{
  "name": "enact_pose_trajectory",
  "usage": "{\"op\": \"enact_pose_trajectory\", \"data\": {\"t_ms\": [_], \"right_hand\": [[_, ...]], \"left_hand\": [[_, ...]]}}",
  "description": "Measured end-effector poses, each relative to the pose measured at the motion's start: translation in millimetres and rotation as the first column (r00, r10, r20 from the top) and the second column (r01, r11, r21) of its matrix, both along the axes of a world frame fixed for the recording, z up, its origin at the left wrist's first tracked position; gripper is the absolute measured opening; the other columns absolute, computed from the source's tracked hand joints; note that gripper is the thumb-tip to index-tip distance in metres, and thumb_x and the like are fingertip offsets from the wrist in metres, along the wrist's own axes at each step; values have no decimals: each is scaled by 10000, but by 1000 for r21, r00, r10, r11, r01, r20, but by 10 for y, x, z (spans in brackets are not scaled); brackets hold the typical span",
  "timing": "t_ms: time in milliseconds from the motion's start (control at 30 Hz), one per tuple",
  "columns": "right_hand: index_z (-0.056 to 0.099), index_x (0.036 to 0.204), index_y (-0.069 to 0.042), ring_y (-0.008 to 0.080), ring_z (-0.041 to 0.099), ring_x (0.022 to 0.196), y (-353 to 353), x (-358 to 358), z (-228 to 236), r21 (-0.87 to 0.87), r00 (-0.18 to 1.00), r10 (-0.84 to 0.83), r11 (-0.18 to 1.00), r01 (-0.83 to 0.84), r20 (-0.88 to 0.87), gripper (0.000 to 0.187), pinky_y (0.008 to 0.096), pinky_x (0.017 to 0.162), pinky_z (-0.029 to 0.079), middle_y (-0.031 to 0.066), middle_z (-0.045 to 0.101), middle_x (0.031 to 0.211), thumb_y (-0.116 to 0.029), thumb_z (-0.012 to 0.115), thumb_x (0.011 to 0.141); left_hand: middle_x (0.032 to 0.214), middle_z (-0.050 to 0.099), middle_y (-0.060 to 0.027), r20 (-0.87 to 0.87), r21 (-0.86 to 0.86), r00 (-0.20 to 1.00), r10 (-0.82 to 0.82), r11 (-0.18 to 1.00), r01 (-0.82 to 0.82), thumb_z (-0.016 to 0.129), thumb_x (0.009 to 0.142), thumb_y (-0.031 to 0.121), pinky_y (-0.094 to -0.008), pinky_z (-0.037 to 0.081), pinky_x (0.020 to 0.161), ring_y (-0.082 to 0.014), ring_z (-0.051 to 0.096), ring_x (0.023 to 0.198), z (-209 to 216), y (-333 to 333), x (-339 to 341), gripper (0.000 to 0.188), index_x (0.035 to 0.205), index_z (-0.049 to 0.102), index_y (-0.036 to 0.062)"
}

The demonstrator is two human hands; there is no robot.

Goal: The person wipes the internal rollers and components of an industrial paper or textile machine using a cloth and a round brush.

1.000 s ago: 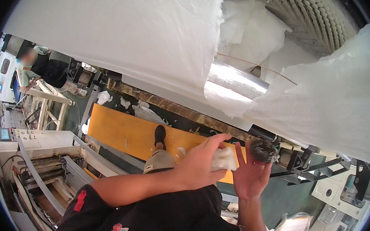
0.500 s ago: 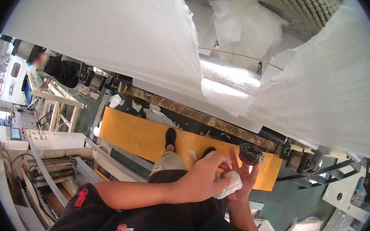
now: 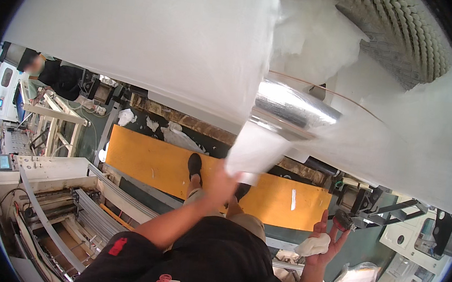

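Note:
My left hand (image 3: pixel 221 181), blurred by motion, grips the lower end of a torn flap of white tissue paper (image 3: pixel 259 145). The flap hangs from the wide tissue web (image 3: pixel 154 38) above. Out to the right, my right hand (image 3: pixel 322 252) holds a crumpled wad of white tissue (image 3: pixel 312 245) against its palm. At the fingertips of that hand is a small round brush-like piece (image 3: pixel 345 220), red with dark bristles. Behind the ragged gap in the web, a shiny metal roller (image 3: pixel 297 105) is exposed.
A yellow platform (image 3: pixel 149 158) lies under my feet, with tissue scraps (image 3: pixel 180 137) beyond it. A ridged, textured roll (image 3: pixel 401 38) is at the upper right. At left stands an open machine (image 3: pixel 52 217) with rails; farther back is another person (image 3: pixel 62 78).
My left hand has left the right hand and moved left and up, catching the tissue flap. My right hand has moved right and down with the wad and brush-like piece.

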State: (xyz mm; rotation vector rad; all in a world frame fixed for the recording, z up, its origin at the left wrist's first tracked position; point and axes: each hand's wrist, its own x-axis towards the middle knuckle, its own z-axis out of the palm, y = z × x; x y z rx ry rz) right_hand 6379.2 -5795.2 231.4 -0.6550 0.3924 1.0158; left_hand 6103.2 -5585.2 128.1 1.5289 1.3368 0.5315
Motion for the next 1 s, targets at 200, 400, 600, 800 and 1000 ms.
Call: {"op": "enact_pose_trajectory", "data": {"t_ms": [200,400,600,800,1000], "right_hand": [[637,1343,-194,299,668,980,-192,116,-84,-55,998,-14,998,17,58,486,371,695,642,202,537,1442,-527,615,990],[605,1366,-200,290,649,1015,-37,71,-133,63,995,92,994,-94,34,502,395,763,622,197,498,1483,-522,634,982],[681,1234,-108,288,675,959,41,-75,-154,-47,995,85,995,-82,47,497,332,704,623,215,534,1433,-531,632,979],[627,1341,-206,258,631,1018,-110,9,-279,-46,990,139,989,-138,13,497,367,739,593,170,497,1486,-558,598,991],[625,1268,-76,274,662,899,-32,-63,-175,-174,997,77,982,-71,28,568,355,638,602,200,515,1438,-566,599,982]], "left_hand": [[1287,577,-310,-23,580,968,-249,786,216,701,893,115,-485,470,1020,-467,583,1148,1185,-58,89,446,1273,544,-58],[1422,460,-327,231,517,970,-78,854,-55,630,945,196,-484,356,1154,-492,466,1306,2372,1422,1399,633,1452,387,-97],[1417,377,-370,421,209,748,513,748,-630,754,879,277,-491,452,1050,-444,514,1253,2651,2179,2021,813,1413,282,-114],[1199,630,-268,590,443,753,292,662,-604,779,866,238,-491,491,951,-446,603,1136,2553,2158,2199,619,1337,469,-18],[1388,547,-275,322,619,937,-138,779,-98,735,874,146,-485,463,984,-459,556,1229,2626,2229,1771,622,1369,417,-53]]}}
